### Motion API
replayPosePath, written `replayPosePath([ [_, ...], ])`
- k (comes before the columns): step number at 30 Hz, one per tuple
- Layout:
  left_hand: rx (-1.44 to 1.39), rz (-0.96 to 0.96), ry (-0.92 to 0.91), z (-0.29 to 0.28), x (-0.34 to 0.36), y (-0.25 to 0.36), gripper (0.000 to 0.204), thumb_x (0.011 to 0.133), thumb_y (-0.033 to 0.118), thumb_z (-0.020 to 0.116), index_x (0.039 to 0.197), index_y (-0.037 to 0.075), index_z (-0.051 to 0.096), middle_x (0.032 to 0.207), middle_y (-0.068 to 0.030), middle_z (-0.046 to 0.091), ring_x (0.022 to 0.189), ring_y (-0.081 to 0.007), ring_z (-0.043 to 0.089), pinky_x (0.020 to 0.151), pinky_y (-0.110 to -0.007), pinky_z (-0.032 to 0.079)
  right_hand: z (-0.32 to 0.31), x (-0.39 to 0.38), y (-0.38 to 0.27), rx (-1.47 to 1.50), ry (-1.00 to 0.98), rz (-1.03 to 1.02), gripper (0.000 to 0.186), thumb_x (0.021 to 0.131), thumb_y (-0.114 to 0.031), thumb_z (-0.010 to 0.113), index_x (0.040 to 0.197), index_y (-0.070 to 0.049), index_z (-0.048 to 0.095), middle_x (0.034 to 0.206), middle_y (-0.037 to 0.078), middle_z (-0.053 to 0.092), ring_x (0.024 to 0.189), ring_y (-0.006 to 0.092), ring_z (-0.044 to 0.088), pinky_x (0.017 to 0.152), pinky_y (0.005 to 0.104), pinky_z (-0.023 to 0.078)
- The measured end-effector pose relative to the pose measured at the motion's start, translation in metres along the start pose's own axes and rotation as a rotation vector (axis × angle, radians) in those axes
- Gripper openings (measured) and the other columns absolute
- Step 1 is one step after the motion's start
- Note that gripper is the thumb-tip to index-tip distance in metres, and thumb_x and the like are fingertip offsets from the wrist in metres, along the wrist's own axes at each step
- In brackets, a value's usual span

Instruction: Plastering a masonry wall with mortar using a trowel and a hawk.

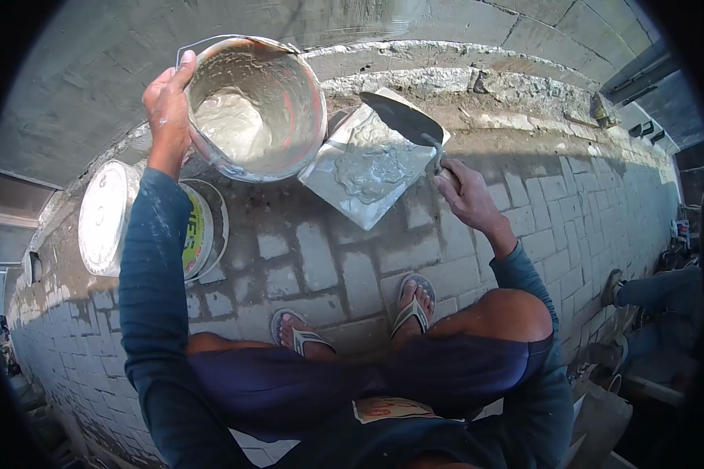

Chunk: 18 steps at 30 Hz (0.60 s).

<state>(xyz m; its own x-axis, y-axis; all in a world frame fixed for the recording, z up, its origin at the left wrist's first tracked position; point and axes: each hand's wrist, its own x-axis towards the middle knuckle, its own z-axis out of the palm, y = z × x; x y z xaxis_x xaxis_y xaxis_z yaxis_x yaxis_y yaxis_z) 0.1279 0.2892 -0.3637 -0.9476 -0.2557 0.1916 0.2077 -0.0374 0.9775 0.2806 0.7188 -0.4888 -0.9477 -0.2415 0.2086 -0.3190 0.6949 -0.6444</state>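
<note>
Left hand (169, 108) grips bucket (299, 98); lettered green label (196, 233) on pail (104, 217)

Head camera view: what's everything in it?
bucket: one, grey, upper left
board: one, whitish, right of bucket
trowel: one, dark, overlapping board
mortar: two lots, grey, in bucket, on board
pail: one, white and green, left
paving blocks: many, grey, ground
wall: one, grey, top
other person: one, bluish clothing, right
clutter: uncountable, mixed, right
sandals: two, grey, centre
shorts: one, dark blue, bottom
sleeves: two, teal, sides
left fingers: one set, bucket rim
right fingers: one set, trowel
</note>
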Motion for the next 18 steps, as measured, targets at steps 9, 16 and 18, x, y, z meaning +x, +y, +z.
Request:
replayPosePath([
  [9,-0.009,0.011,0.042,-0.009,0.008,-0.003,0.030,0.092,0.028,0.071,0.090,-0.001,0.069,0.089,-0.0064,0.068,0.079,-0.0129,0.060,0.074,-0.026,0.048,-0.011,0.014,-0.007,-0.129,-0.036,0.124,0.031,0.096,-0.025,0.059,0.104,0.006,0.060,0.087,0.022,0.065,0.069,0.0325,0.065,0.065,0.0402,0.051],
  [16,-0.066,-0.013,-0.014,0.001,-0.002,0.006,0.033,0.093,0.030,0.071,0.101,-0.002,0.067,0.096,-0.0061,0.067,0.085,-0.0124,0.062,0.079,-0.026,0.049,-0.023,0.024,0.053,0.337,-0.088,0.618,0.032,0.097,-0.024,0.052,0.091,0.006,0.060,0.076,0.011,0.062,0.060,0.0177,0.061,0.054,0.0342,0.051],
  [18,-0.029,0.002,0.016,0.001,-0.002,0.005,0.033,0.092,0.030,0.071,0.101,-0.001,0.067,0.095,-0.0053,0.067,0.084,-0.0122,0.062,0.078,-0.026,0.049,-0.027,0.022,0.079,0.481,-0.067,0.715,0.033,0.099,-0.026,0.052,0.088,0.004,0.060,0.075,0.007,0.060,0.056,0.0118,0.058,0.046,0.0280,0.049],
])
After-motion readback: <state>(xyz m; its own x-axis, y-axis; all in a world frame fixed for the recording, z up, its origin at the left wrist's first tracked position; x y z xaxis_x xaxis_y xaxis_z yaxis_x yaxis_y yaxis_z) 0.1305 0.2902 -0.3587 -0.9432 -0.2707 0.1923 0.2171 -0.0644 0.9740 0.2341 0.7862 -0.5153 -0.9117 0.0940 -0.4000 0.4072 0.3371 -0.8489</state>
